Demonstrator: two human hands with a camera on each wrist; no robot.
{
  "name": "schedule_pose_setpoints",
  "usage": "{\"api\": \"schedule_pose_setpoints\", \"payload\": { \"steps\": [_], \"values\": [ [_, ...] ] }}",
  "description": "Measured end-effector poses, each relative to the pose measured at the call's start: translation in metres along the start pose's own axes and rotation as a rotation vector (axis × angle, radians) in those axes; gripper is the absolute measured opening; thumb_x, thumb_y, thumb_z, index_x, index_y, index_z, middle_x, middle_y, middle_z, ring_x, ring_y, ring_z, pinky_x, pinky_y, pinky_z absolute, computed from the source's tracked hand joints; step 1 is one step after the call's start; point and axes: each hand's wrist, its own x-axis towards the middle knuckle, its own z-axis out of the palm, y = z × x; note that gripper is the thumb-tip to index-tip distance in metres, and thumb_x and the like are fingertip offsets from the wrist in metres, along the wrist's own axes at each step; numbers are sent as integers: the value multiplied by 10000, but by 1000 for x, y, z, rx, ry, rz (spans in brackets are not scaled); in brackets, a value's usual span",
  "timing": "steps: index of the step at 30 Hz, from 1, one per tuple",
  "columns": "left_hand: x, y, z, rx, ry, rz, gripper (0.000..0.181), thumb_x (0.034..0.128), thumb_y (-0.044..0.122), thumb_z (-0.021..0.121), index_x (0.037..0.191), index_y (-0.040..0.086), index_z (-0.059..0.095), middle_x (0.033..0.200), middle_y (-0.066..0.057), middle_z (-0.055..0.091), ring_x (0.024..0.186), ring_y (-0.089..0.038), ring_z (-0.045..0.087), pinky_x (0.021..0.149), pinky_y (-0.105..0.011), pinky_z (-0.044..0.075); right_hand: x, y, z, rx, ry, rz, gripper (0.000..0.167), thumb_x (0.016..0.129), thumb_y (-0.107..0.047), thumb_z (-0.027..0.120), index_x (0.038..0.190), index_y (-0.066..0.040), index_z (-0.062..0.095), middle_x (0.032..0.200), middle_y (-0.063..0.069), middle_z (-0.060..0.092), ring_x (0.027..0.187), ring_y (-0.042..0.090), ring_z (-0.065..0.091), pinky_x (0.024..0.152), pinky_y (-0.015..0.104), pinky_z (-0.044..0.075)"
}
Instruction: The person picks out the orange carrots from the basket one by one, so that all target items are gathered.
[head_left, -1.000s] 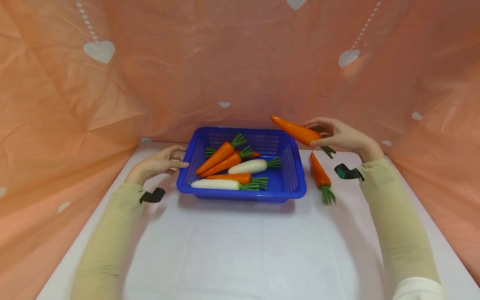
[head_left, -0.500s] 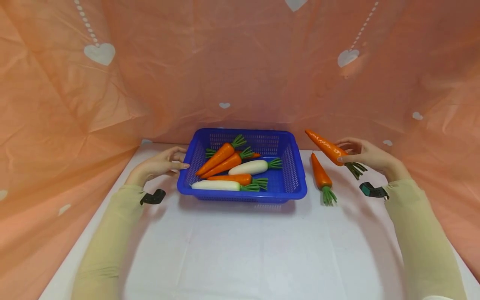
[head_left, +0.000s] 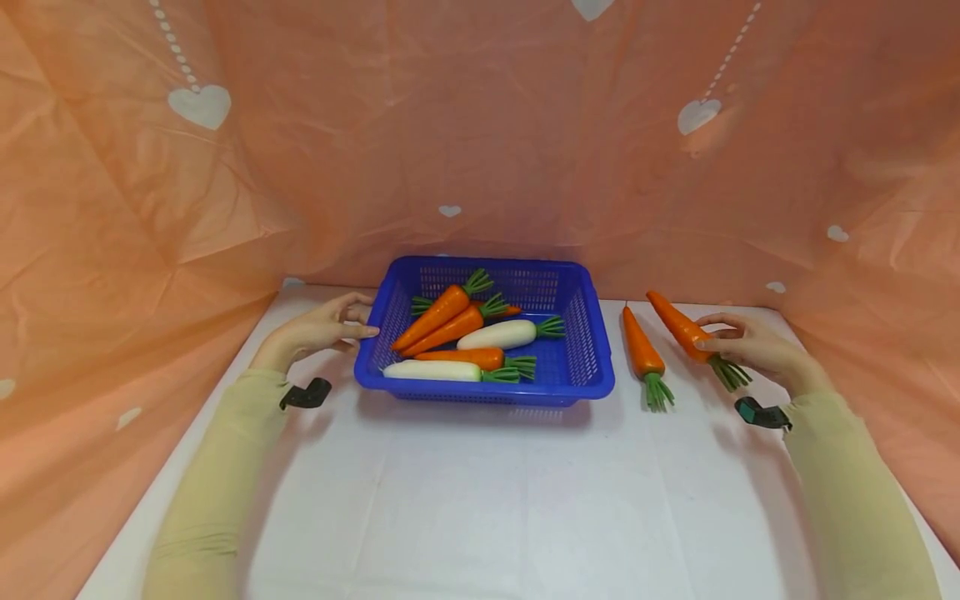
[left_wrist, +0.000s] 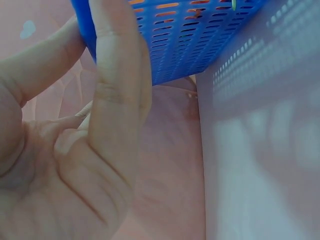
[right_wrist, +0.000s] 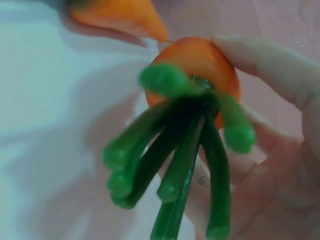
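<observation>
A blue plastic basket [head_left: 483, 390] holds several orange carrots [head_left: 438, 318] and two white radishes [head_left: 498, 335], all with green tops. My left hand [head_left: 318, 327] grips the basket's left rim; the left wrist view shows thumb and fingers on either side of the rim [left_wrist: 86, 30]. To the right of the basket, my right hand [head_left: 750, 343] holds a carrot [head_left: 678, 325] near its leafy end, its tip pointing up and left. In the right wrist view the green stems [right_wrist: 175, 150] hide part of the fingers. Another carrot [head_left: 642, 342] lies between the held one and the basket.
A white cloth [head_left: 480, 500] covers the table. An orange-pink curtain [head_left: 480, 125] with white hearts hangs close behind the basket and along both sides. Each wrist wears a small dark camera mount [head_left: 761, 414].
My right hand has carried its carrot from above the basket's right rim rightward and down, close to the table beside the other carrot. The left hand and basket have stayed put.
</observation>
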Motion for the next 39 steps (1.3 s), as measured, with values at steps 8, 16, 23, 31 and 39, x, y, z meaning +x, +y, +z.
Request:
{"api": "schedule_pose_setpoints", "payload": {
  "steps": [8, 16, 23, 31, 39],
  "values": [
    [0, 1, 1, 5, 6, -2, 665, 922, 126, 650, 1440, -2, 255, 1030, -113, 598, 765, -152, 593, 763, -403, 537, 3, 7, 11, -11, -4, 103, 629, 941, -323, 616, 1382, 33, 344, 1263, 176, 417, 940, 145, 524, 799, 207, 469],
    [0, 0, 1, 1, -6, -20, 656, 930, 114, 636, 1443, 0, 243, 961, -88, 580, 745, -141, 579, 747, -388, 539, 7, 5, 23, -44, -13, 130, 672, 940, -348, 612, 1392, 63, 334, 1321, 239, 393, 997, 190, 532, 862, 262, 480],
    [2, 0, 0, -1, 0, -17, 641, 931, 115, 635, 1437, 4, 257, 962, -100, 582, 719, -147, 579, 761, -404, 538, 9, -5, 33, -80, -28, 122, 715, 948, -367, 592, 1398, 100, 290, 1339, 303, 381, 1068, 272, 537, 921, 362, 474],
    [0, 1, 0, 12, -2, -6, 664, 924, 132, 647, 1439, -4, 250, 970, -95, 594, 729, -155, 584, 782, -416, 530, 12, -14, 40, -100, -16, 124, 710, 949, -342, 596, 1381, 129, 287, 1285, 317, 425, 944, 183, 585, 875, 332, 502],
    [0, 1, 0, 20, -3, -9, 668, 927, 138, 645, 1441, -5, 243, 991, -104, 592, 742, -154, 590, 793, -414, 526, 12, -15, 45, -110, -39, 126, 756, 937, -381, 605, 1394, 126, 279, 1290, 301, 419, 989, 231, 567, 917, 380, 477]
  ]
}}
